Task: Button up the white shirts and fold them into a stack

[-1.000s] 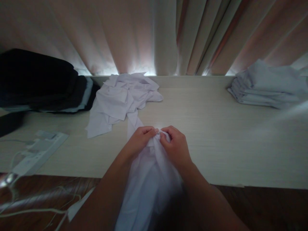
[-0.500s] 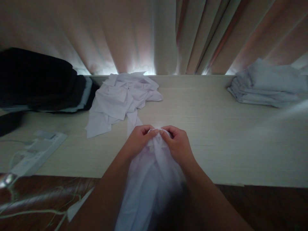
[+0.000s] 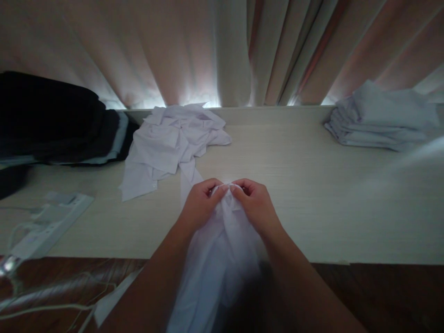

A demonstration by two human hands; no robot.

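A white shirt (image 3: pixel 211 259) hangs from both hands over the front edge of the table, its lower part blurred near my body. My left hand (image 3: pixel 201 200) pinches the gathered upper edge between thumb and fingers. Close beside it, thumb tips nearly touching, my right hand (image 3: pixel 255 201) grips the same edge. What looks like the collar is bunched between the thumbs. Behind my left hand lies a crumpled heap of white shirts (image 3: pixel 166 148), with one strip of cloth reaching down toward that hand.
A stack of dark folded clothes (image 3: pixel 48 120) stands at the back left, and folded white clothes (image 3: pixel 385 118) at the back right. A power strip (image 3: pixel 52 226) with plugs and cables lies at the table's (image 3: pixel 312 194) left front. Curtains (image 3: pixel 187 51) hang behind.
Both hands keep hold of the white shirt and stay almost in place, the thumbs shifting slightly at the gathered edge. The view has turned a little to the right.
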